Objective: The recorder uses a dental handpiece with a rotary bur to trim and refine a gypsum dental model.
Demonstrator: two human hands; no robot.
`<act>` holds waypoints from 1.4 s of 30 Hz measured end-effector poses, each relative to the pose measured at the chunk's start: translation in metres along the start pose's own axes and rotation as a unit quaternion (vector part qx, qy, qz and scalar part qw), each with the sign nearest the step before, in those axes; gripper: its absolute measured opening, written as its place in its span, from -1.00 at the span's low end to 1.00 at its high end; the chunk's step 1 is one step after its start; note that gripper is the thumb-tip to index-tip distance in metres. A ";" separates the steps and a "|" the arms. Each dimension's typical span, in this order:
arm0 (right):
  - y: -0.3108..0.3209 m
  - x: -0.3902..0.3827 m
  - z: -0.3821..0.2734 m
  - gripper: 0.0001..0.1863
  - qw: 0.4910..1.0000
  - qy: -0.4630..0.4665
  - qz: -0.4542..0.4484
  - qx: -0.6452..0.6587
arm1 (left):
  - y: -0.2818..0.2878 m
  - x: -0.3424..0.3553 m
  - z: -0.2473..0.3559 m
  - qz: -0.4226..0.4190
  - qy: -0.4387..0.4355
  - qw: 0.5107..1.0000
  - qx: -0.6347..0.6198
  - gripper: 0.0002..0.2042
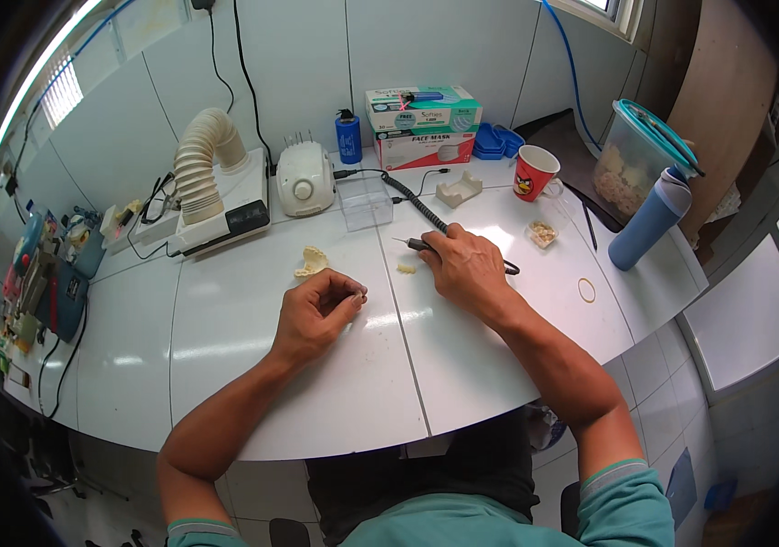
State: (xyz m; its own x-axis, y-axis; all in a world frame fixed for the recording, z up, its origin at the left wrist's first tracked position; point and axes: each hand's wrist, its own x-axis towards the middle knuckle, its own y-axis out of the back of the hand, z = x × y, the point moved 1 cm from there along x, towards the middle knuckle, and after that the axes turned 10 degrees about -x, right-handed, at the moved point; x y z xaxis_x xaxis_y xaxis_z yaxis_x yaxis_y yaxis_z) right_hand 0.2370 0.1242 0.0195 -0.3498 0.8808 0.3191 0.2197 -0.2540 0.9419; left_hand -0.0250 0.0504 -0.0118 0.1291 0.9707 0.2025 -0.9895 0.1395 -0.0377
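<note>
My left hand is closed, fingertips pinched on a tiny object too small to name, just in front of a cream dental cast. My right hand grips a dark handpiece with a thin tip pointing left; its coiled cord runs back toward a white control unit. A small cream piece lies on the white table between my hands.
An extractor with bent hose stands back left, beside cluttered tools. At the back are boxes, a blue can and clear tray. A red mug, small container, blue bottle and rubber band sit right.
</note>
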 end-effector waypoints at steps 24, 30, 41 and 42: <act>-0.031 0.021 0.025 -0.76 0.990 0.100 0.104 0.006 | -0.025 0.053 0.005 -0.042 -0.067 0.949 0.304 -0.88; -0.034 0.032 0.035 -0.74 0.989 0.106 0.102 0.016 | -0.039 0.068 0.001 -0.019 -0.061 0.953 0.296 -0.80; -0.037 0.035 0.038 -0.78 0.985 0.124 0.116 0.037 | -0.046 0.069 0.000 -0.059 -0.065 0.937 0.338 -0.83; -0.036 0.035 0.038 -0.79 0.984 0.123 0.119 0.046 | -0.046 0.069 0.001 -0.066 -0.060 0.939 0.331 -0.84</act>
State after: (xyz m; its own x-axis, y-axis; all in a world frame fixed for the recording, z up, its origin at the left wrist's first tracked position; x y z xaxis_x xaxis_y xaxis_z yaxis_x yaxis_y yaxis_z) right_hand 0.2512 0.1799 -0.0075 -0.4851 0.6749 0.5561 0.4001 -0.3941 0.8274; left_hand 0.0294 0.1104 0.0048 0.2846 0.9188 0.2736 -0.7943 0.0662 0.6039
